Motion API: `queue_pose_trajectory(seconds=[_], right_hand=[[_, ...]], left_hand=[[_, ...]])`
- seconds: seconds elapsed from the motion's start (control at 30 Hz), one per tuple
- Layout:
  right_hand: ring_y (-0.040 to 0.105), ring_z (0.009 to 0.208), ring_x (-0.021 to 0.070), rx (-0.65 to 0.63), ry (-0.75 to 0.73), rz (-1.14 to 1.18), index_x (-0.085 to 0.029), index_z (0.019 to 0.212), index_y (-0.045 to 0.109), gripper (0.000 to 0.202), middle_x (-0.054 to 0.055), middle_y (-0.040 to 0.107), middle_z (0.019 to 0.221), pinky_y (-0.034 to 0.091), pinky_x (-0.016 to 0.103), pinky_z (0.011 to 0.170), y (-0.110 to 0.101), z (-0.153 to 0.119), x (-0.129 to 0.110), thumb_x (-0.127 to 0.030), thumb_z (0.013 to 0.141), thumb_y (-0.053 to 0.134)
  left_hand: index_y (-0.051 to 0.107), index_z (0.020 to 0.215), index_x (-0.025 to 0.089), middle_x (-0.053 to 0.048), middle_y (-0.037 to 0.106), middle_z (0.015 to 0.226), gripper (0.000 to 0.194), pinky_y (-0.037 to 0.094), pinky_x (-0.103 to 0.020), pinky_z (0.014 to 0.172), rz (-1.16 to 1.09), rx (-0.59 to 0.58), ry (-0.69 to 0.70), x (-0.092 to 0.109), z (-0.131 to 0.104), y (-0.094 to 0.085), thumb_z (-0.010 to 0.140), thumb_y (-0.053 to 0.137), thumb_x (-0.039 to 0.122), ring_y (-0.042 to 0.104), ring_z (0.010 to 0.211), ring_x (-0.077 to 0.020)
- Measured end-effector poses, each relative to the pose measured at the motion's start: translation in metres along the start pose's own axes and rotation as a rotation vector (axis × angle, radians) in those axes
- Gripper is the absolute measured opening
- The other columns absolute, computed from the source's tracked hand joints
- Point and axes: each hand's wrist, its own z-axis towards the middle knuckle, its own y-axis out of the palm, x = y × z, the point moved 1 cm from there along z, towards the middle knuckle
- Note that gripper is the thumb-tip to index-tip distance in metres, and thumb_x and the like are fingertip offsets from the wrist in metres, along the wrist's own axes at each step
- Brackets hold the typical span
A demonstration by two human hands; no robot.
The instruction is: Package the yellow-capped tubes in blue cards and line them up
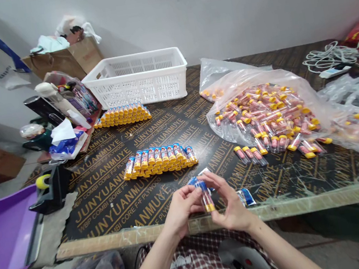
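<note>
A: Plywood worktop (114, 195) had stacked labelled tubes (159, 159) mid-surface and a bag of tubes (265, 116) right. Hands?
B: Both at the near edge. Right hand (227, 202) grip closed on one yellow-capped tube (206, 198); left hand (180, 207) pinched its blue label end.

Even, fairly bright light falls from above, leaving only soft shadows behind the white basket (138, 77) and paper bag (65, 59) on the wall (230, 3). Glare whitens the clear plastic bags (357, 97) at right. The wide lens bows the table edge (280, 209), darkens the upper right corner, and blurs the lower foreground.
</note>
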Motion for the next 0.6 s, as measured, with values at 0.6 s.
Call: queue_pose_trajectory(seconds=[0.6], right_hand=[[0.043,0.125,0.0232,-0.125,-0.056,-0.641,-0.023,0.137,0.033,0.084,0.005,0.047,0.138,0.034,0.036,0.103,-0.017,0.122,0.063,-0.020,0.058,0.063]], left_hand=[[0.059,0.067,0.020,0.002,0.059,0.060,0.005,0.031,-0.024,0.059,1.090,0.364,0.322,-0.021,0.039,-0.035,0.069,0.063,0.020,0.053,0.059,-0.0145]])
